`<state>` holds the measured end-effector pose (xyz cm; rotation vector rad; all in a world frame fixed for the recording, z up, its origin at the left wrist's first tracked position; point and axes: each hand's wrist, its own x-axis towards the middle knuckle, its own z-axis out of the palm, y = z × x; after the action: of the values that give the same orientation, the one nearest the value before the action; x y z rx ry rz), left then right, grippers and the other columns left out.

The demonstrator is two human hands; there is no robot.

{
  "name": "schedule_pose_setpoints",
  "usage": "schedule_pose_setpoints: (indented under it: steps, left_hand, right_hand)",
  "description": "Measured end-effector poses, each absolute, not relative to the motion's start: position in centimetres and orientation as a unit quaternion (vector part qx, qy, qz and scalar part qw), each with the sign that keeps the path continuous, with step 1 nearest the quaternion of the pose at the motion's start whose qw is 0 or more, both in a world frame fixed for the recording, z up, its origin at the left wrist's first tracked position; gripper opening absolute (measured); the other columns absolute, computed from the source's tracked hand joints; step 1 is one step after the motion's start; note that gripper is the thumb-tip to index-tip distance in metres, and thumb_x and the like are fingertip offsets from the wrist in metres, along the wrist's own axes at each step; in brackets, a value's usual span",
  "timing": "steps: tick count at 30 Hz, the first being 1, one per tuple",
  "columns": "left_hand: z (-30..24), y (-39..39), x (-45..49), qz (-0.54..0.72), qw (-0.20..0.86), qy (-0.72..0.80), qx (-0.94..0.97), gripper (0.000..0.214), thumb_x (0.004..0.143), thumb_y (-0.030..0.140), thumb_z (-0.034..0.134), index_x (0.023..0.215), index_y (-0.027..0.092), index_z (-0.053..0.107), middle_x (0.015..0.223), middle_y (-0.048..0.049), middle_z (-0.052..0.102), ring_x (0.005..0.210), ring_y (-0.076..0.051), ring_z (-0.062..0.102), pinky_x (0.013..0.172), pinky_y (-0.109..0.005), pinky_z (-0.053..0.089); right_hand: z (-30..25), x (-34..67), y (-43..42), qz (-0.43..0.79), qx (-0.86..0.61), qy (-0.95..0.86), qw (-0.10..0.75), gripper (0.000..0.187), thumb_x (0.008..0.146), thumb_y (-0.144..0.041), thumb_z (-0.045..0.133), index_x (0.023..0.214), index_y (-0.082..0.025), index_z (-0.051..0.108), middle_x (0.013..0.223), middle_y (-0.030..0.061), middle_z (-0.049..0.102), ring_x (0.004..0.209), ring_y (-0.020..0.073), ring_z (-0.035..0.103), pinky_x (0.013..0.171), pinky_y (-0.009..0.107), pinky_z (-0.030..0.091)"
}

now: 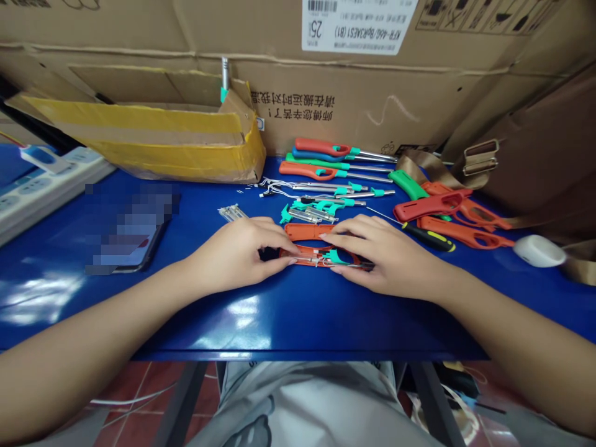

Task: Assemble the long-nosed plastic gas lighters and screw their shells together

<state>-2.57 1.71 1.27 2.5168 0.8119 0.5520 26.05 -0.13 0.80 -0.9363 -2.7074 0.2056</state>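
Observation:
An orange lighter shell half (305,254) lies on the blue table between my hands, with its hollow side up and small parts inside. My left hand (249,251) pinches its left end with thumb and fingers. On its right end, my right hand (372,254) closes thumb and fingers around the shell and a metal tube. A teal trigger (333,256) sits in the shell beside the right fingertips. Just behind is a second orange shell half (307,232), touched by a right finger. Clear fuel tanks (310,215) and teal triggers lie beyond it.
Finished-looking lighters (321,147) and metal tubes with white wires (326,187) lie at the back. Loose coloured shells (433,205), a screwdriver (428,236) and a white mouse-shaped object (540,250) are right. A phone (135,233), power strip (51,186) and yellow-taped cardboard box (177,149) are left.

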Motion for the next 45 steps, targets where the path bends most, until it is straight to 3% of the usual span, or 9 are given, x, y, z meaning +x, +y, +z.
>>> schedule_pose_setpoints:
  steps: [5, 8, 18, 25, 35, 41, 45]
  left_hand:
    - [1.2, 1.3, -2.5, 0.218, 0.136, 0.266, 0.929, 0.019, 0.093, 0.022, 0.066, 0.108, 0.023, 0.077, 0.104, -0.0029, 0.078, 0.096, -0.02, 0.065, 0.086, -0.033, 0.053]
    - [0.6, 1.3, -2.4, 0.204, 0.125, 0.243, 0.94, 0.022, 0.096, 0.023, 0.063, 0.115, 0.025, 0.075, 0.108, -0.0026, 0.077, 0.097, -0.02, 0.064, 0.086, -0.033, 0.053]
    - [0.0, 1.2, -2.2, 0.2, 0.112, 0.242, 0.943, 0.021, 0.1, 0.026, 0.059, 0.109, 0.021, 0.078, 0.094, -0.0048, 0.074, 0.088, -0.019, 0.064, 0.077, -0.032, 0.054]
    - [0.2, 0.5, -2.0, 0.179, 0.061, 0.219, 0.957, 0.025, 0.102, 0.025, 0.055, 0.112, 0.021, 0.077, 0.099, -0.0047, 0.075, 0.093, -0.021, 0.062, 0.078, -0.033, 0.053]
    - [0.1, 0.8, -2.0, 0.229, 0.118, 0.241, 0.936, 0.019, 0.095, 0.027, 0.065, 0.11, 0.021, 0.075, 0.113, -0.0063, 0.071, 0.1, -0.02, 0.064, 0.088, -0.035, 0.054]
    - [0.2, 1.2, -2.0, 0.3, 0.085, 0.24, 0.919, 0.022, 0.095, 0.024, 0.066, 0.116, 0.02, 0.07, 0.12, -0.0095, 0.068, 0.109, -0.022, 0.062, 0.096, -0.037, 0.051]
    - [0.0, 1.6, -2.0, 0.311, 0.035, 0.25, 0.916, 0.034, 0.094, 0.025, 0.068, 0.128, 0.02, 0.065, 0.129, -0.0116, 0.065, 0.116, -0.025, 0.06, 0.1, -0.042, 0.048]
  right_hand:
    - [1.3, 27.7, 1.7, 0.039, -0.338, -0.916, 0.213, 0.027, 0.098, -0.017, 0.052, 0.117, -0.017, 0.071, 0.114, 0.0117, 0.067, 0.107, 0.0264, 0.06, 0.093, 0.043, 0.047]
    - [1.0, 28.4, 2.6, 0.035, -0.338, -0.921, 0.191, 0.023, 0.098, -0.016, 0.053, 0.104, -0.019, 0.075, 0.108, 0.0099, 0.068, 0.105, 0.0268, 0.059, 0.091, 0.044, 0.045]
    - [0.3, 28.2, 2.5, 0.075, -0.371, -0.915, 0.136, 0.018, 0.098, -0.028, 0.059, 0.109, -0.023, 0.073, 0.113, 0.008, 0.067, 0.108, 0.026, 0.059, 0.09, 0.041, 0.041]
    - [0.3, 28.4, 2.7, 0.082, -0.373, -0.915, 0.128, 0.02, 0.096, -0.036, 0.065, 0.111, -0.023, 0.07, 0.114, 0.0075, 0.067, 0.111, 0.0263, 0.06, 0.094, 0.04, 0.041]
    - [0.5, 27.5, 2.3, 0.035, -0.372, -0.919, 0.124, 0.023, 0.105, -0.034, 0.048, 0.101, -0.02, 0.066, 0.108, 0.008, 0.068, 0.101, 0.0255, 0.061, 0.087, 0.04, 0.043]
    - [1.0, 27.3, 1.7, 0.035, -0.414, -0.885, 0.209, 0.021, 0.105, -0.03, 0.045, 0.1, -0.018, 0.062, 0.094, 0.0081, 0.069, 0.089, 0.0242, 0.063, 0.084, 0.038, 0.046]
    - [1.3, 26.6, 0.8, 0.144, -0.432, -0.84, 0.295, 0.016, 0.102, -0.03, 0.051, 0.096, -0.021, 0.063, 0.09, 0.0032, 0.07, 0.082, 0.0186, 0.065, 0.078, 0.031, 0.048]
